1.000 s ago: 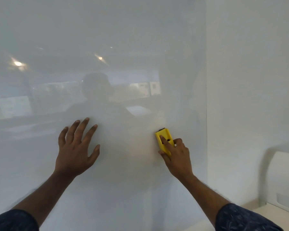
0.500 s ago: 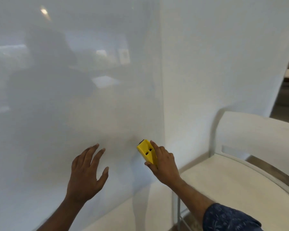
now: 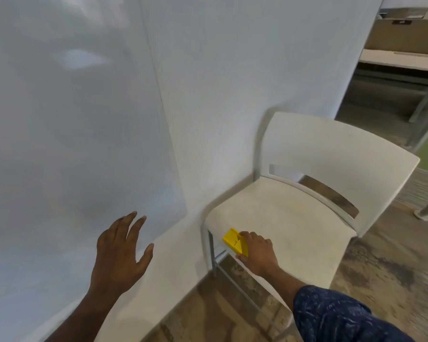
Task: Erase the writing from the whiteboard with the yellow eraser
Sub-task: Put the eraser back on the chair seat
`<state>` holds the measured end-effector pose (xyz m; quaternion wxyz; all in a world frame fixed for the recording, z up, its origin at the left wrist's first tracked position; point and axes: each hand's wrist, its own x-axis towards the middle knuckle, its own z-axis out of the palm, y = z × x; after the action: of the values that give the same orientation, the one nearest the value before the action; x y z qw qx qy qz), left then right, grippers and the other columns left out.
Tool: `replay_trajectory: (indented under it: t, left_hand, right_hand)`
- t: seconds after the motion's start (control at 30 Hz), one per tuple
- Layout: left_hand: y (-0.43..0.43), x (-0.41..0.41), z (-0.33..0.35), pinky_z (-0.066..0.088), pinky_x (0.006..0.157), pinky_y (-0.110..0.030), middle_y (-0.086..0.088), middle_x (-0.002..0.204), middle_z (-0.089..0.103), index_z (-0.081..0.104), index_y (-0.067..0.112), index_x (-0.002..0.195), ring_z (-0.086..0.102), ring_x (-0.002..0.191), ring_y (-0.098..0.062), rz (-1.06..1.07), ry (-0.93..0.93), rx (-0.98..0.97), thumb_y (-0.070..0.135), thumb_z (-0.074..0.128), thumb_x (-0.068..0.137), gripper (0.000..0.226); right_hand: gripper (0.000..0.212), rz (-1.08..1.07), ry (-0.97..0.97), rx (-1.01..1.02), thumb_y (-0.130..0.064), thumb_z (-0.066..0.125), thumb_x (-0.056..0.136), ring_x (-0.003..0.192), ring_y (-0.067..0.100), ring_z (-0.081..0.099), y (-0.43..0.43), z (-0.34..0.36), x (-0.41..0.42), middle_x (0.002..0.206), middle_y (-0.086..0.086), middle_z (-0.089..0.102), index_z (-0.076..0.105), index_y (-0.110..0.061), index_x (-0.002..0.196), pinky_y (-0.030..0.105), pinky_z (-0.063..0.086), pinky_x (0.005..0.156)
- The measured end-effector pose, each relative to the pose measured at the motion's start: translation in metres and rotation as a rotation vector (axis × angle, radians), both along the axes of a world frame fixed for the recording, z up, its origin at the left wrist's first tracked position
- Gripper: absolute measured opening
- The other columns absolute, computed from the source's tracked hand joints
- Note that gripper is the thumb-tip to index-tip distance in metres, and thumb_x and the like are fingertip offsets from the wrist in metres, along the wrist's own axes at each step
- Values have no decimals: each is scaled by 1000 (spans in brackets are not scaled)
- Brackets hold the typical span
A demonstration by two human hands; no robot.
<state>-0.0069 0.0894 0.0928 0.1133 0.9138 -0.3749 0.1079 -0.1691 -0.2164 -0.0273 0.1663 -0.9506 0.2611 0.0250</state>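
Yellow eraser point(image 3: 235, 242) in right hand point(image 3: 258, 254), long axis up-left

A white chair point(image 3: 294, 218) stands on the mottled brown floor point(image 3: 393, 262), its seat beside the white wall. At the seat's front left corner sits the yellow eraser point(image 3: 234, 241), with the right hand point(image 3: 257, 253) gripping it; whether it touches the seat is unclear.
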Motion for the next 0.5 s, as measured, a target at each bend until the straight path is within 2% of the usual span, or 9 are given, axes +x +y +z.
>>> replay_trajectory:
  t: [0.23, 0.4, 0.5]
  left_hand:
    - [-30, -1, -18, 41, 107, -60, -14, 152, 51, 54, 13, 143, 49, 138, -41, 19, 81, 58, 60, 36, 88, 74]
    - [-44, 7, -35, 44, 105, -62, -20, 149, 53, 59, 5, 138, 51, 136, -43, -24, 74, -2, 53, 46, 88, 71]
    - [-50, 14, -41, 46, 104, -63, -23, 149, 53, 59, 2, 137, 53, 135, -45, -43, 52, 33, 52, 47, 88, 71]
  right_hand:
    - [57, -144, 150, 26, -44, 50, 92, 117, 30, 50, -49, -41, -9, 130, 7, 50, 32, -23, 143, 42, 36, 97]
    - [55, -224, 180, 49, -41, 48, 94, 118, 32, 48, -72, -53, 11, 131, 9, 48, 33, -21, 143, 43, 37, 97]
    - [54, -230, 199, 40, -38, 48, 95, 119, 32, 48, -83, -62, 23, 132, 10, 48, 32, -20, 143, 42, 37, 96]
